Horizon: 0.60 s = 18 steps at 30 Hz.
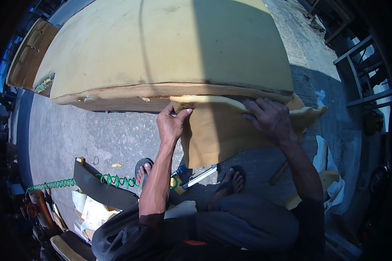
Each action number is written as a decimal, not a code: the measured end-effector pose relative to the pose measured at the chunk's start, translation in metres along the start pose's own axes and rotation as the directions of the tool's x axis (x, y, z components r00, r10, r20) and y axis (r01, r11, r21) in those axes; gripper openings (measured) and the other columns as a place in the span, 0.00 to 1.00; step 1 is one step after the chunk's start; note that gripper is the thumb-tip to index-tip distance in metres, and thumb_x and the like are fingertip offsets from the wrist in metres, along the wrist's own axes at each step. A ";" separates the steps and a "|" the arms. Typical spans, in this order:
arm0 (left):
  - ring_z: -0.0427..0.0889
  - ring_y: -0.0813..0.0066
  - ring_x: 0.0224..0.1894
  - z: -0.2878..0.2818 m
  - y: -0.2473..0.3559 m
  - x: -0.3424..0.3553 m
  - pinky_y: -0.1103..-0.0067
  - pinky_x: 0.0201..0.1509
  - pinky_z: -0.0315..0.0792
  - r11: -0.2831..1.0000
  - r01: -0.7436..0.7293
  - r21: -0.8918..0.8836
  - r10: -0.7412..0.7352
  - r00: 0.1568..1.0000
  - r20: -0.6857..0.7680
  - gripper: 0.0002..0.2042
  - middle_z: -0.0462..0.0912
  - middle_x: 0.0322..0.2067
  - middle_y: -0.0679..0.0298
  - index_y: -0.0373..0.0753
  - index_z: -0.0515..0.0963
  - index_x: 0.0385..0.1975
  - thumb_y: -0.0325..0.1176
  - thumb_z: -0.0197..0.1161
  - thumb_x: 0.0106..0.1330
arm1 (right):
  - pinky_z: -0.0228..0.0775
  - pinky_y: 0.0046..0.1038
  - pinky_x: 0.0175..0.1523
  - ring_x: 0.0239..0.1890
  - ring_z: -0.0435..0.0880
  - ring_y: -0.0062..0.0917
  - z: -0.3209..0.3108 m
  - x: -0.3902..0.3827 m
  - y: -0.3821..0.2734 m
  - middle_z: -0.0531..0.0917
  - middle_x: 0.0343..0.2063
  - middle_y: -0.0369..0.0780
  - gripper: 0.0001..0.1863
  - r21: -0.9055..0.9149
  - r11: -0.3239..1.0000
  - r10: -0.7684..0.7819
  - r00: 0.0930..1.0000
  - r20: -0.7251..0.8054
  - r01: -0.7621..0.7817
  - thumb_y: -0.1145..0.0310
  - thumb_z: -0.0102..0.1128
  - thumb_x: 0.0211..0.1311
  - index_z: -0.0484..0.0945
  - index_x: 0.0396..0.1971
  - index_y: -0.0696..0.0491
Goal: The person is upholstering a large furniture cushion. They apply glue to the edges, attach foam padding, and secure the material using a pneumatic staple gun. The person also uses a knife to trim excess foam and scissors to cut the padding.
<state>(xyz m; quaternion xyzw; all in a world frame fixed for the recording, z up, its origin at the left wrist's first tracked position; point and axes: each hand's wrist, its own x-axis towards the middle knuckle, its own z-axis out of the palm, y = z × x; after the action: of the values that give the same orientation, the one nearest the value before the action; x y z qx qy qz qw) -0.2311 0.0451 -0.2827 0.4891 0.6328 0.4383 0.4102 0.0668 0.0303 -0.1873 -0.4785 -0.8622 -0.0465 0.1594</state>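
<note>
Item under inspection: a tan foam sheet (209, 135), found at the near side of a large yellow padded block (165, 48). The sheet hangs from its pale upper edge, with its lower edge above the concrete floor (96, 130), and its right end runs out past the block's near right corner. Whether it is attached to the block cannot be told.

Left hand (172, 124): grip clamped on the sheet's upper left corner, thumb on the near face. Right hand (268, 119): grip closed on the upper edge farther right, knuckles up; the thumb's exact placement cannot be made out.

Block: a shadow boundary crosses its top, the left part sunlit, the right part shaded.

Below the sheet, a tool with a silver bar (200, 176) lies between the left foot (144, 168) and right foot (237, 180), both in dark sandals. A green coiled hose (59, 185) runs at left, near a dark curved panel (100, 187).

Outer area: brown tufted cushion (32, 50) at upper left; metal frame (357, 74) at upper right; white material (321, 154) on the floor at right
</note>
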 end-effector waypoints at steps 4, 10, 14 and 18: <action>0.81 0.80 0.32 0.008 0.000 0.006 0.78 0.40 0.76 0.989 -0.038 0.142 0.041 0.999 -0.022 0.15 0.90 0.33 0.63 0.32 0.87 0.43 0.32 0.77 0.59 | 0.75 0.33 0.37 0.35 0.85 0.28 0.009 -0.004 0.004 0.81 0.29 0.35 0.17 -0.048 0.997 0.052 0.997 -0.048 -0.055 0.58 0.72 0.57 0.78 0.41 0.48; 0.82 0.75 0.31 0.017 0.006 0.003 0.75 0.40 0.77 1.000 -0.015 0.014 0.017 0.976 -0.215 0.17 0.89 0.31 0.55 0.29 0.85 0.43 0.31 0.74 0.56 | 0.75 0.37 0.40 0.35 0.86 0.34 0.009 -0.013 0.006 0.84 0.30 0.39 0.21 -0.023 0.990 0.137 0.979 -0.152 -0.142 0.56 0.75 0.56 0.78 0.40 0.53; 0.78 0.79 0.29 0.022 -0.001 0.003 0.78 0.36 0.75 0.999 0.014 -0.031 -0.021 0.971 -0.239 0.14 0.85 0.28 0.61 0.28 0.82 0.42 0.28 0.73 0.59 | 0.74 0.37 0.42 0.36 0.85 0.34 0.012 -0.029 0.018 0.83 0.31 0.40 0.23 -0.055 0.976 0.193 0.956 -0.222 -0.210 0.54 0.75 0.56 0.77 0.41 0.53; 0.74 0.83 0.28 0.030 -0.003 0.003 0.81 0.35 0.72 0.989 -0.114 -0.099 0.086 0.965 -0.248 0.14 0.81 0.30 0.66 0.31 0.80 0.43 0.27 0.72 0.60 | 0.73 0.40 0.46 0.37 0.84 0.35 0.008 -0.045 0.031 0.82 0.33 0.40 0.26 -0.076 0.968 0.197 0.912 -0.360 -0.239 0.53 0.76 0.56 0.77 0.46 0.54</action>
<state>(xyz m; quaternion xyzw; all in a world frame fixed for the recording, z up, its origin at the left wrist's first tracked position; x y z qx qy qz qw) -0.2042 0.0524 -0.2944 0.4391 0.6272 0.5499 0.3336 0.1129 0.0121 -0.2118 -0.5645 -0.7569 -0.1639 0.2857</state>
